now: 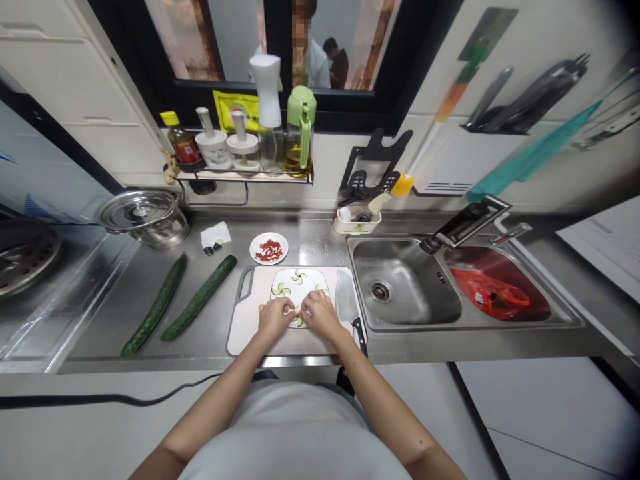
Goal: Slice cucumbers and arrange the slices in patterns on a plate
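A white plate (300,283) lies on the cutting board (246,333), with small fans of green-edged cucumber slices (299,276) spaced around it. My left hand (275,317) and my right hand (321,312) meet over the plate's near edge. Both have thumb and fingertips pinched at the near cucumber fan (298,323), where a small red spot shows. What sits between the fingertips is too small to make out. To the right of my right hand, a kitchen knife (345,298) rests on the board, its black handle toward me. Behind the board is a small white dish (254,257) of red bits.
Two whole cucumbers (201,298) lie left of the board. A lidded steel pot (160,227) stands behind them, near a white tissue (216,234). On the right is a double sink (407,313) with a red bag (493,295). A condiment shelf (250,176) hangs at the back.
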Motion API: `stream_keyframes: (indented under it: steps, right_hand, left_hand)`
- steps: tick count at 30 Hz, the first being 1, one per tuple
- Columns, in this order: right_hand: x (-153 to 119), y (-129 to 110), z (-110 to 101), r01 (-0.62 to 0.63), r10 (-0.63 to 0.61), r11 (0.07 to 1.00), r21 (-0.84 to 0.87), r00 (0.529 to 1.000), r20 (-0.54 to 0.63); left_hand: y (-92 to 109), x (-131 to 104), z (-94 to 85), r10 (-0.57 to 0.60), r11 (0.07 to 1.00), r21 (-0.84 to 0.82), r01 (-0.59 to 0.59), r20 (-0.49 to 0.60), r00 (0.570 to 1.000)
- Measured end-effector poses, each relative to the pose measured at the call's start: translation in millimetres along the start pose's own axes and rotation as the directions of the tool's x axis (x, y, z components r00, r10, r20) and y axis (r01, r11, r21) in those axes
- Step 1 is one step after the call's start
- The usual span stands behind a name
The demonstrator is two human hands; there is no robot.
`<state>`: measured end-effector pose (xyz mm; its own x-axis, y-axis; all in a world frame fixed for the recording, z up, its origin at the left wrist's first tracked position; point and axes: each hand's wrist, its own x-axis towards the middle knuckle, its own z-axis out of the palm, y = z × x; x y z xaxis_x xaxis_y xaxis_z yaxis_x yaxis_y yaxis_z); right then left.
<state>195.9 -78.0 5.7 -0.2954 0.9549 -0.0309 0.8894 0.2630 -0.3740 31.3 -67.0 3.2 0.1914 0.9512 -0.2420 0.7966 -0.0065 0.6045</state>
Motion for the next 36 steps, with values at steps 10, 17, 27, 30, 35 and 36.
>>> stream_keyframes:
  steps: [10,17,27,30,35,36]
  right_hand:
    - [2,-1,7,0.017,-0.015,0.999,-0.041,0.999,0.036]
    - [0,1,0,-0.017,0.017,1.000,0.024,1.000,-0.015]
    - [-11,17,-21,-0.011,0.088,0.968,0.250,0.950,-0.300]
    - [-14,18,-21,-0.008,0.098,0.960,0.279,0.945,-0.312]
    - [-13,16,-19,-0.016,0.108,0.958,0.286,0.945,-0.307]
    - [-13,16,-19,-0.018,0.110,0.958,0.288,0.945,-0.307]
  left_hand:
    - [2,1,3.9,0.020,0.999,0.032,-0.020,0.006,1.000]
    - [-1,3,3.5,0.002,1.000,-0.021,-0.003,-0.022,1.000]
    - [-26,48,-30.0,-0.108,0.976,-0.214,0.043,-0.298,0.949]
    - [-38,74,-44.5,-0.169,0.966,-0.247,0.079,-0.369,0.914]
    - [-48,118,-67.3,-0.256,0.963,-0.176,0.202,-0.382,0.888]
    - [-47,126,-71.5,-0.258,0.966,-0.125,0.227,-0.370,0.893]
